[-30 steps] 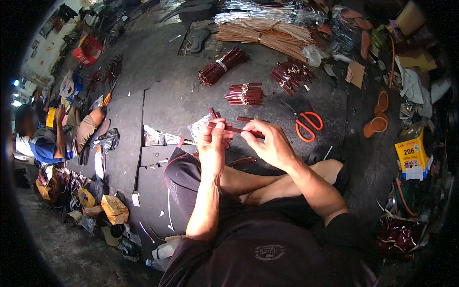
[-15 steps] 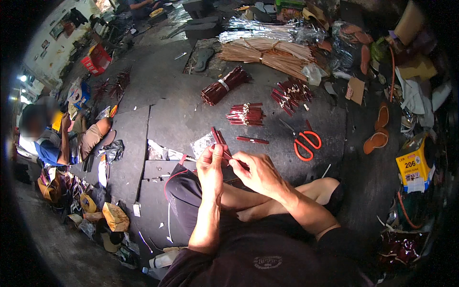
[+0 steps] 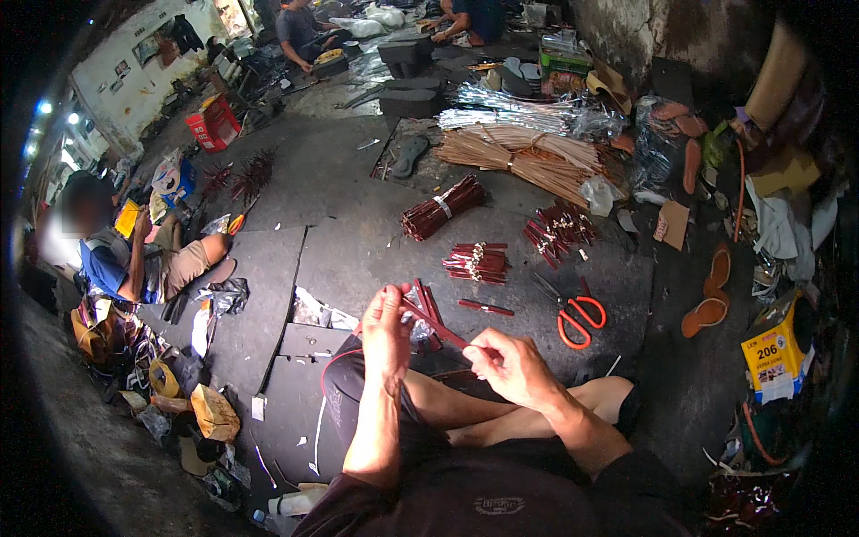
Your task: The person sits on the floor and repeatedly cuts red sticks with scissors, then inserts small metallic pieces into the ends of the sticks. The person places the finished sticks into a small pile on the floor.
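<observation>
A dark red strip (image 3: pixel 436 325) is stretched between my two hands above my crossed legs. My left hand (image 3: pixel 385 329) pinches its upper end, and my right hand (image 3: pixel 510 365) grips its lower end. Behind the left hand, more red strips (image 3: pixel 428 298) lie over a piece of clear plastic. One short red strip (image 3: pixel 486 307) lies alone on the dark board ahead. Beyond it sits a small stack of red strips (image 3: pixel 477 263) with pale ties across the middle. Orange-handled scissors (image 3: pixel 574 320) lie open to the right of my hands.
Farther off are a banded red bundle (image 3: pixel 443 208), a loose red pile (image 3: pixel 559 234) and long tan strips (image 3: pixel 519 161). Tan sandals (image 3: pixel 712 291) and a yellow box (image 3: pixel 771 349) stand right. A seated person (image 3: pixel 121 242) works at left; others sit at the back.
My hands have moved apart, and the strip now spans the gap between them. The view has tilted up, bringing more of the far room and the people there into sight.
</observation>
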{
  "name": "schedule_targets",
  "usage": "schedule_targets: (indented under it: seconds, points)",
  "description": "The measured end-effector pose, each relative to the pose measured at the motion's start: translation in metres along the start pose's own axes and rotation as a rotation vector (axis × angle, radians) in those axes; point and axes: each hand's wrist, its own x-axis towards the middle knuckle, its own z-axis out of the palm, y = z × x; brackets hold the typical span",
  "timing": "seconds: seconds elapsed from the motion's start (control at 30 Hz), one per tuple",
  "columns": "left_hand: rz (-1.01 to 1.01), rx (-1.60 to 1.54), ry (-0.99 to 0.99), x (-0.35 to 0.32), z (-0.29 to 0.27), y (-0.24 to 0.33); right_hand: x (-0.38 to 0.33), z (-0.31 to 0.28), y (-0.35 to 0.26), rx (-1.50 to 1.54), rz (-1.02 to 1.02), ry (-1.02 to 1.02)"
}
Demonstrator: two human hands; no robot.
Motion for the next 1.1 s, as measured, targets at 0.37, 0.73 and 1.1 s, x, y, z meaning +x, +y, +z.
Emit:
schedule_targets:
  seconds: [0.37,0.73,1.1]
  points:
    - [-0.174,0.433,-0.272,-0.030,0.016,-0.021,0.008,-0.012,0.010,-0.201,-0.095,0.035]
    - [-0.112,0.371,-0.240,-0.026,0.000,-0.019,0.009,-0.021,0.005,-0.191,-0.084,-0.090]
    - [-0.106,0.232,-0.166,-0.022,-0.001,-0.022,0.010,-0.034,0.008,-0.199,-0.104,-0.098]
